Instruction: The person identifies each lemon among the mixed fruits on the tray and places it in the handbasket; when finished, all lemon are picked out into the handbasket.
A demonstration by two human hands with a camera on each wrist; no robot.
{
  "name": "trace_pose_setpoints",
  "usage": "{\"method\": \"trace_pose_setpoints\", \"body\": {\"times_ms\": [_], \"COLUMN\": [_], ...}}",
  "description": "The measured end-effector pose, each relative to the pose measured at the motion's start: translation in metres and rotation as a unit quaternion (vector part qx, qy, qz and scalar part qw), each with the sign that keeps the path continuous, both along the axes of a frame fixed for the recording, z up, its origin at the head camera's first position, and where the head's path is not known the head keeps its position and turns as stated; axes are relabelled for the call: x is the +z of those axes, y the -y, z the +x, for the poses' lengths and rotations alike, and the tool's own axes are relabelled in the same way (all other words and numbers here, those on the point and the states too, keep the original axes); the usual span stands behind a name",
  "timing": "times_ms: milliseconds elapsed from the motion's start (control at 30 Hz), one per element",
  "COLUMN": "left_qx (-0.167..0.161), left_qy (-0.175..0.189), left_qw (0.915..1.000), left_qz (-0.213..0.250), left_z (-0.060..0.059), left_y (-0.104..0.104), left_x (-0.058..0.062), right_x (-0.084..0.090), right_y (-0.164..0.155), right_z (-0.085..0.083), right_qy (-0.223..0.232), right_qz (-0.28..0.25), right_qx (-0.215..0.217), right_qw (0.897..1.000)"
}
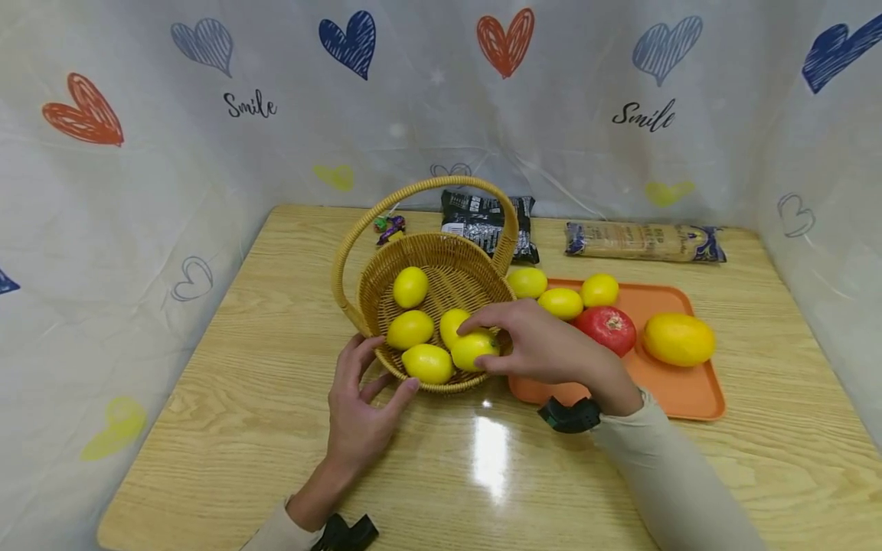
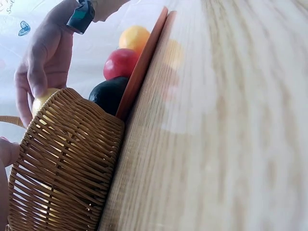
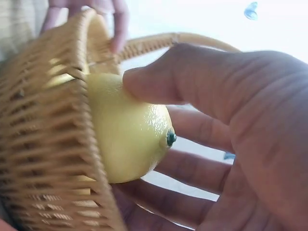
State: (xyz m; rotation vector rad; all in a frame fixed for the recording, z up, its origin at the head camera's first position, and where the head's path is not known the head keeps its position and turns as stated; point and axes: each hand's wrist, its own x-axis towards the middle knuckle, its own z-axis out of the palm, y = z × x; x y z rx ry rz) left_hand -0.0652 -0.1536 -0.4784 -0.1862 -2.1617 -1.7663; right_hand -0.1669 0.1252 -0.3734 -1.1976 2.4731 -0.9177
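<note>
Lemon pinched by right hand | basket, beneath those fingers, gripped by left hand | drop risked by loosened pinch

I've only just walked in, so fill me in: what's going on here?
A person's right hand grips a lemon at the mouth of a wicker basket, while the left hand holds the basket's near left side. Four other lemons lie inside. To the right, an orange tray carries a red fruit and a large yellow fruit.
</note>
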Motion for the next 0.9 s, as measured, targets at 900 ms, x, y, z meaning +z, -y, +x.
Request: {"method": "trace_pose_setpoints", "body": {"times_ms": [900], "left_qx": [0.001], "left_qy": [0.001], "left_qw": [1.0000], "left_qz": [-0.003], "left_z": [0.001], "left_y": [0.001], "left_x": [0.000], "right_x": [0.017], "right_y": [-0.097], "right_z": [-0.029], "right_qy": [0.081], "right_qz": [-0.266], "right_qx": [-0.068], "right_qw": [0.958]}}
